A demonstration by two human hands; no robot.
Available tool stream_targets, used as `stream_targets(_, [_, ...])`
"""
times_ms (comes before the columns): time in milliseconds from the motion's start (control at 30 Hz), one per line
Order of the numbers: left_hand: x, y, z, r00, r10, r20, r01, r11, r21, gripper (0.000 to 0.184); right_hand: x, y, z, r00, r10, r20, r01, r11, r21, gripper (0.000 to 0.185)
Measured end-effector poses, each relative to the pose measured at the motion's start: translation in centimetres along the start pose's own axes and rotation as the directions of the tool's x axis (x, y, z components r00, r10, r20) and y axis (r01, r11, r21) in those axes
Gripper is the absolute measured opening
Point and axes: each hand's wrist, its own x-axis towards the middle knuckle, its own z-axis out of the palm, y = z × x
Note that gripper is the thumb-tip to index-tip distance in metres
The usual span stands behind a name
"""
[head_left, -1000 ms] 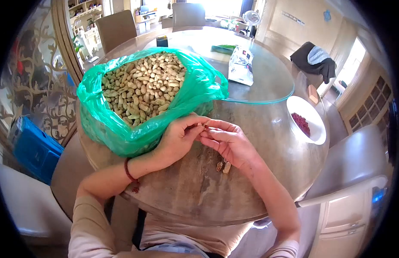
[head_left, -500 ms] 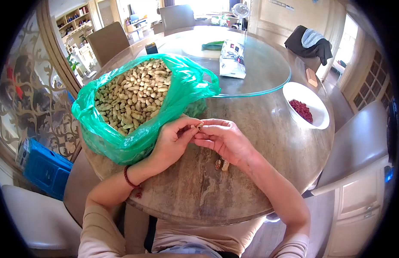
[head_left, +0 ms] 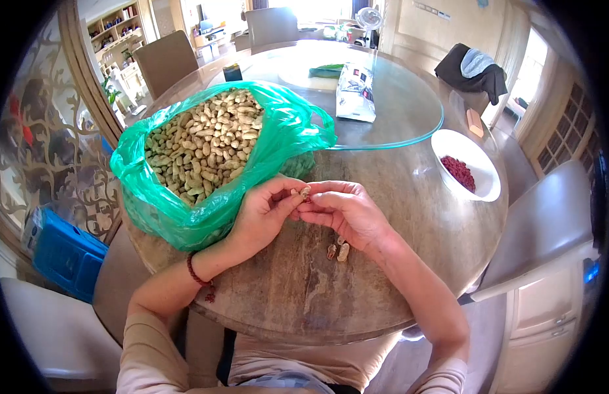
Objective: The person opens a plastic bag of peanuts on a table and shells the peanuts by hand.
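Left grip (head_left: 262,213) and right grip (head_left: 350,213): both nearly closed, thumb-to-finger pinches meeting on one peanut (head_left: 305,192). Looks like a broken shell; can't tell which fingertip bears on which part.

Peanut sits right between the two grips, above the desk (head_left: 285,282). Green bag (head_left: 186,226) of unshelled peanuts (head_left: 212,144) just beyond and left of left grip, close to that forearm. Shell pieces (head_left: 343,252) on the desk, just below right grip, near side. White bowl (head_left: 492,187) with red kernels (head_left: 458,172) well out to the right of right grip. Glass turntable (head_left: 396,125) beyond both grips, silver-white pouch (head_left: 355,98) on it.

Handling, my read: peanut is very light, shell stiff but brittle, dry and rough, so low slip. Hold by the two ends or along the seam, light pressure; a hard squeeze would crush the kernel or flake its skin. Bag is limp, slick film with a fair load. Handle loops may stretch; better to support it underneath.

Labels: pouch has dark and red print, too small to read. Dark container (head_left: 232,73) past the bag: no legible text. No brand readable.
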Motion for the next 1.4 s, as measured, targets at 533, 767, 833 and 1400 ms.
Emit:
stream_targets(533, [-0.5, -0.8, 0.1, 0.974, 0.121, 0.189, -0.176, 0.935, 0.308, 0.017, 0.2, -3.2, -2.2, 0.970, -0.092, -0.224, 0.016, 0.948, -0.319, 0.024])
stream_targets(767, [-0.9, -0.2, 0.5, 0.942, 0.113, 0.317, -0.253, 0.859, 0.446, 0.045, -0.6, -6.8, -5.1, 0.900, -0.359, -0.245, 0.272, 0.905, -0.326, 0.016])
stream_targets(833, [-0.9, -0.2, 0.6, 0.935, 0.139, 0.326, -0.280, 0.855, 0.438, 0.043, -1.1, -9.0, -7.5, 0.607, -0.718, -0.339, 0.372, 0.635, -0.677, 0.019])
stream_targets(1400, [-0.9, -0.7, 0.1, 0.903, 0.314, 0.293, -0.421, 0.780, 0.462, 0.038, -3.0, -11.6, -9.9, 0.313, -0.941, -0.128, -0.153, 0.083, -0.985, 0.029])
